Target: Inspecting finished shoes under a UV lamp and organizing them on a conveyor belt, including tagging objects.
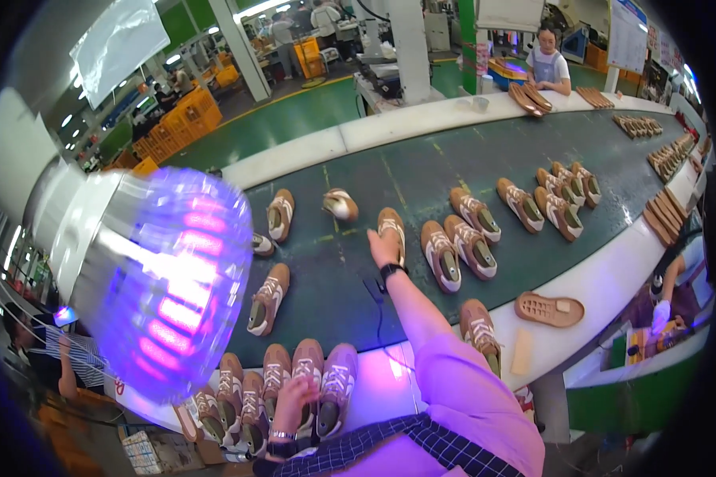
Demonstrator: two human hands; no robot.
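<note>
Out over the green belt, my right hand (385, 250) is closed on the side of a brown sneaker (391, 225) with pale laces. My left hand (296, 397) is low in front, its fingers slightly blurred and loosely apart, with nothing seen in them. Behind and beside it stands a row of similar sneakers, one of them tinted purple (340, 381) by the lamp. Two sneakers (440, 256) stand together just right of my right hand. Left of it, another sneaker (340, 205) lies tipped over, and one more (270, 299) sits nearer to me.
A lamp (175, 286) glowing violet hangs large at the left. The dark green belt (350, 286) carries more sneakers toward the far right. On the white ledge (549, 350) lie a brown sole (549, 308) and a single sneaker (479, 330). A person (549, 67) is across the belt.
</note>
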